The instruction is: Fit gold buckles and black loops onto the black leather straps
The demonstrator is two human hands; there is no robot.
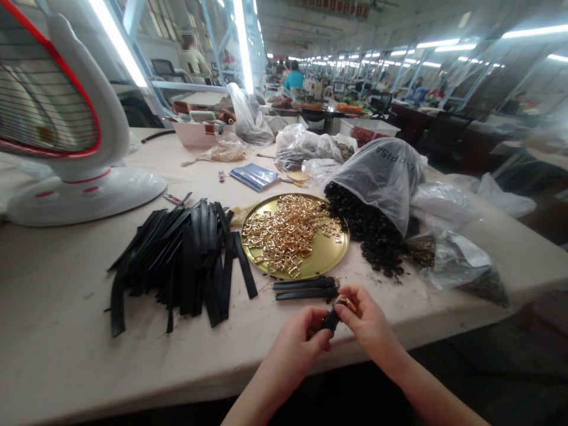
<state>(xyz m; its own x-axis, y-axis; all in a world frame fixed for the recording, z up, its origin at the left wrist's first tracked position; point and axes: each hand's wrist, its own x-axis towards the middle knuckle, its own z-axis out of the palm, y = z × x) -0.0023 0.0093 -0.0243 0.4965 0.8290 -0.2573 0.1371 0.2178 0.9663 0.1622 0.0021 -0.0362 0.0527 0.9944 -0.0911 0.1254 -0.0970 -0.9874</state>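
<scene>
A short black strap [331, 320] is held between the hands over the near edge of the counter [248, 340], slanted away from the left hand [304, 334] toward the right. It is gripped by the left thumb and curled fingers; a gold fitting at its far end is pinched by the right hand [366, 319]. Just beyond, finished-looking straps [304, 291] are laid crosswise, right ends nearest the right hand. Farther off, gold buckles [293, 228] are heaped on a round tray [326, 254].

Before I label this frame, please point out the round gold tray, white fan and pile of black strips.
Round gold tray [329, 253], head view: bare lower right.
White fan [87, 165], head view: neck.
Pile of black strips [190, 254], head view: middle.
</scene>
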